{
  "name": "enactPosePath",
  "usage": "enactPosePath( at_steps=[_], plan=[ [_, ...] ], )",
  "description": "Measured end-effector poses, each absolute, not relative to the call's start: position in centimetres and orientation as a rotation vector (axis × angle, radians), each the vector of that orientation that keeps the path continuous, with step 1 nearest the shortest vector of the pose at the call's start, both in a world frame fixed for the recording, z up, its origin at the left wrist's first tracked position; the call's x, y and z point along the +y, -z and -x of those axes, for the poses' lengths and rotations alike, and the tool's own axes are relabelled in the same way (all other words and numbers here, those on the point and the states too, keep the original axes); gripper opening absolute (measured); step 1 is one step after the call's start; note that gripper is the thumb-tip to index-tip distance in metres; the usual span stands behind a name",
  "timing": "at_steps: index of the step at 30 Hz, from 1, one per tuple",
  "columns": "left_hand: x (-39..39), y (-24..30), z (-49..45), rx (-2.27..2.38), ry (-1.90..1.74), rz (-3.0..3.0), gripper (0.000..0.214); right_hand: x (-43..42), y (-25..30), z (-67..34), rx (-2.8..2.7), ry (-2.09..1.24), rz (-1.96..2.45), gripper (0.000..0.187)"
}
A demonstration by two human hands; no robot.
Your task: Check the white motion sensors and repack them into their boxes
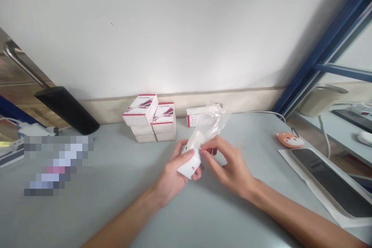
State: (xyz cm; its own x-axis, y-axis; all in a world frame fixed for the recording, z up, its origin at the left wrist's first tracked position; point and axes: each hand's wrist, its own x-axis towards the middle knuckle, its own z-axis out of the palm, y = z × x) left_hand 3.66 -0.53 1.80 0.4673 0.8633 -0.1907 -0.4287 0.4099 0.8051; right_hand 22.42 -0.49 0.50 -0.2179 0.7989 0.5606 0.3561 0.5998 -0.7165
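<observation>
My left hand (177, 166) is wrapped round a white boxy device (188, 167), its thumb lying across the top. The device has a small pink mark near its lower end and dark spots near the thumb; its exact kind is unclear. From its upper end a crinkled clear plastic bag (213, 120) extends toward the wall. The thumb and forefinger of my right hand (225, 162) pinch at the device's right side, seemingly on the bag's edge. Behind the bag lies a white and red carton (192, 117), partly hidden by it.
Several white and red boxes (141, 110) are stacked against the wall. A black cylinder with a metal rod (67, 110) stands left, behind a pixelated item (58, 166). At right are an orange animal-face case (290, 139), a dark phone-like slab (331, 182) and a blue-framed mirror (343, 71).
</observation>
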Motion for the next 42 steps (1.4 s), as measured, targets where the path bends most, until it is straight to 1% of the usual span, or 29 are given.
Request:
enactPosePath(
  at_steps=[3,5,9,12,16,19,21,23,25,28,30,32,35,36,37,40,42],
  plan=[
    [-0.3,-1.9,-3.5,0.718,-0.997,-0.809,0.045,-0.5,-0.8,-22.3,-1.655,-0.74,0.979,0.014],
    [-0.2,-2.0,-3.3,0.739,-1.004,-0.878,0.051,-0.2,-0.7,-22.2,-1.492,-0.91,1.034,0.021],
    [0.1,-1.4,-2.9,0.846,-0.941,-1.035,0.05,0.5,-0.5,-22.4,-1.362,-1.258,1.034,0.039],
    [0.5,-0.6,-2.8,0.988,-0.972,-1.167,0.052,1.1,-0.6,-22.9,-1.428,-1.357,0.955,0.042],
    [1.6,0.6,-2.7,0.965,-1.016,-1.357,0.043,1.7,-0.7,-23.8,-1.442,-1.241,0.956,0.041],
    [2.1,0.8,-2.4,0.92,-0.995,-1.435,0.039,2.0,-0.6,-24.0,-1.539,-1.083,1.006,0.036],
    [2.0,0.6,-2.2,0.927,-0.977,-1.441,0.045,2.1,-0.4,-24.1,-1.587,-0.996,1.035,0.032],
    [1.8,0.1,-2.0,0.923,-0.981,-1.438,0.057,2.1,-0.3,-24.0,-1.626,-0.949,1.049,0.03],
    [1.6,-0.4,-2.0,0.922,-1.025,-1.429,0.061,2.1,-0.1,-24.0,-1.694,-0.932,1.058,0.028],
    [1.9,-0.2,-2.0,1.004,-1.063,-1.483,0.047,2.2,0.2,-24.2,-1.824,-0.938,1.102,0.024],
    [2.5,0.3,-1.7,1.079,-1.018,-1.578,0.042,2.3,0.5,-24.4,-1.885,-0.927,1.167,0.022],
    [3.0,0.9,-1.2,1.113,-0.93,-1.645,0.041,2.4,0.5,-24.8,-1.931,-0.887,1.212,0.025],
    [3.5,1.3,-0.5,1.123,-0.848,-1.682,0.043,2.4,0.3,-25.1,-1.969,-0.856,1.185,0.042],
    [3.5,1.3,-0.3,1.123,-0.841,-1.697,0.044,2.4,0.2,-25.2,-1.977,-0.847,1.17,0.044],
    [3.4,1.2,-0.3,1.121,-0.846,-1.715,0.045,2.4,0.1,-25.2,-1.987,-0.827,1.165,0.042],
    [3.0,0.7,-0.6,1.078,-0.89,-1.728,0.056,2.4,0.2,-25.0,-2.041,-0.683,1.22,0.022],
    [2.8,0.5,-1.0,1.008,-0.956,-1.67,0.063,2.5,0.6,-24.9,-2.106,-0.59,1.267,0.015]
  ],
)
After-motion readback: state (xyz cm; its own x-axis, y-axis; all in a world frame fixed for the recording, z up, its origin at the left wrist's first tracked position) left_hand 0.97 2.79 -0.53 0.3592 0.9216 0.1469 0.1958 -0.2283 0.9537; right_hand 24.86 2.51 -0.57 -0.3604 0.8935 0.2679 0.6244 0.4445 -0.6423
